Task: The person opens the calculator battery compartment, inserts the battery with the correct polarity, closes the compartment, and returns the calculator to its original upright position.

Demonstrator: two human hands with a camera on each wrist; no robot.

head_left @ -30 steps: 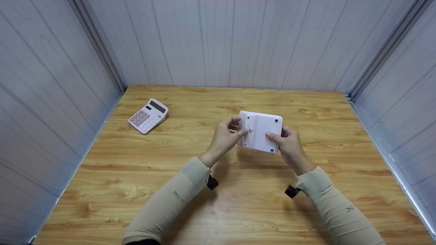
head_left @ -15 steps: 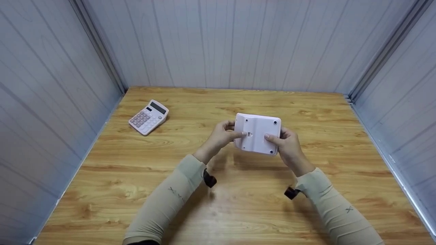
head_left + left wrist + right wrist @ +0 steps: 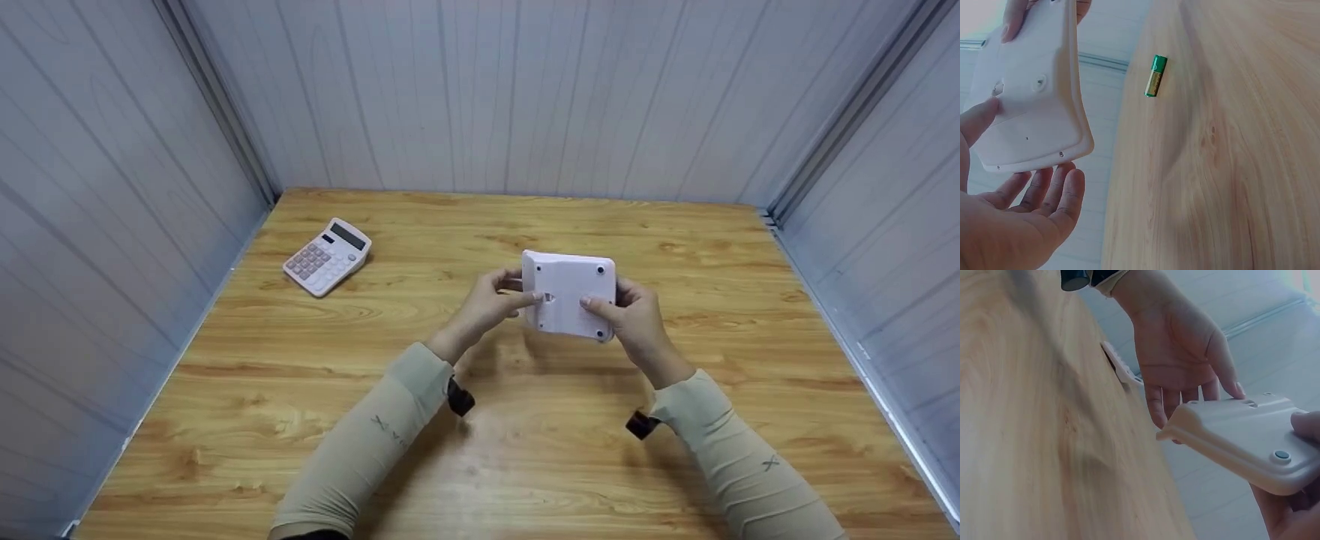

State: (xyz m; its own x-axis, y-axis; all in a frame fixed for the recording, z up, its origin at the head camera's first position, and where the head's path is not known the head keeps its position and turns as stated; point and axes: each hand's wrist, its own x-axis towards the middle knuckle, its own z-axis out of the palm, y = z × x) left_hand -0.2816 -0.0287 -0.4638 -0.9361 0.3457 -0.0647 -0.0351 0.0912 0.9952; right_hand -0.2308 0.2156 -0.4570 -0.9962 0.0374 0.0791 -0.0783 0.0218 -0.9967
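Observation:
A pinkish-white calculator point(image 3: 566, 274) is held up off the table with its back facing me, showing small dark feet and a small notched latch. My right hand point(image 3: 640, 322) grips its right side, thumb on the back and fingers behind. At the left end, the thumb of my left hand point(image 3: 484, 306) presses right at the latch point(image 3: 998, 88). In the left wrist view, the other left fingers point(image 3: 1072, 194) curl at the calculator's end edge. Its keys and screen face away, out of sight.
A second calculator point(image 3: 328, 257), pale pink with its keys up, lies at the table's back left. On the wooden table point(image 3: 525, 465), the left wrist view shows a green and gold battery point(image 3: 1156, 75). Panelled walls point(image 3: 480, 97) close off the back and sides.
The held calculator has shifted slightly and turned a little. My left hand has drawn a little left and down, its thumb now on the latch. My right hand keeps its grip.

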